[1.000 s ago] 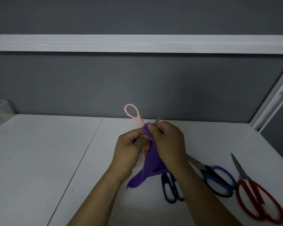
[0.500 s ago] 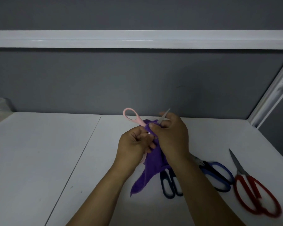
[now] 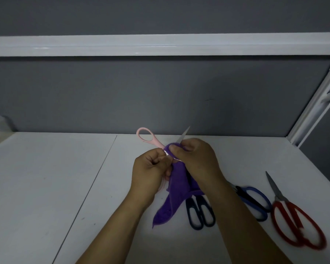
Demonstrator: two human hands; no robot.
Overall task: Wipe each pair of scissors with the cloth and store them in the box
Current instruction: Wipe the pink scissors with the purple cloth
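Head view, red scissors (image 3: pixel 295 214), blue scissors (image 3: pixel 264 198) partly behind right forearm (image 3: pixel 234 216), black scissors (image 3: pixel 198 212)

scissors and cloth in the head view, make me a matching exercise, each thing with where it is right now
Things:
1 pink-handled scissors
2 red-handled scissors
3 purple cloth
4 blue-handled scissors

Places:
a pinched in the right hand
b lying farthest right on the table
c lying beside the red pair, on its left
d gripped in the left hand

Pairs: 1-d, 2-b, 3-a, 4-c
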